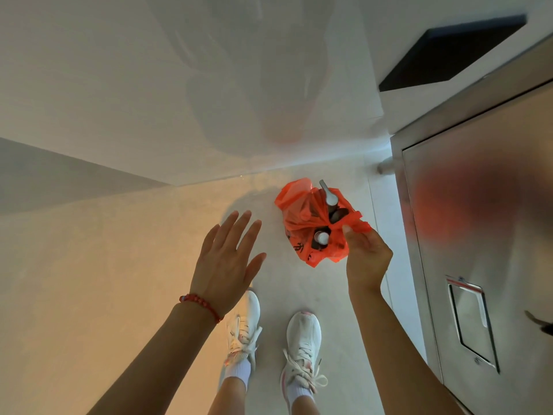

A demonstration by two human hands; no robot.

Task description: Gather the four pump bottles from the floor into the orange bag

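The orange bag hangs just above the pale floor, pinched at its right handle by my right hand. Pump bottles poke out of its mouth: a grey pump head at the top and a round silver cap lower down, with dark bottle bodies between them. How many bottles are inside I cannot tell. My left hand hovers to the left of the bag with the fingers spread, holding nothing. A red bead bracelet sits on that wrist.
A stainless steel cabinet door with a recessed handle stands close on the right. A glossy white wall rises behind the bag. My two white sneakers stand on the floor below the bag.
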